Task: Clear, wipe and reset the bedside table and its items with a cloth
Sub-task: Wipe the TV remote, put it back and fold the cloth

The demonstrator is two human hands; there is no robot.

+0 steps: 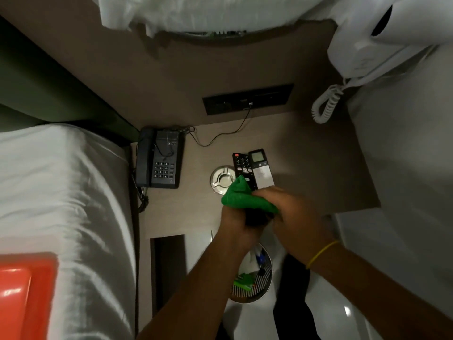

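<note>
Above the bedside table point(306, 168), my right hand point(294, 217) grips the lower ends of two remotes side by side: a black TV remote point(241, 165) and a white remote with a small screen point(261, 170). My left hand point(235, 224) holds a bunched green cloth point(241, 198) pressed against the lower part of the black remote. A round metal ashtray point(220, 180) sits on the table just left of the remotes. A dark desk phone point(159, 159) rests at the table's back left corner.
A bed with white sheets point(61, 192) borders the table on the left, with an orange object point(24, 290) on it. A wire waste bin point(255, 276) with litter stands on the floor below my hands. A black socket panel point(247, 99) and a white wall handset point(367, 52) are behind.
</note>
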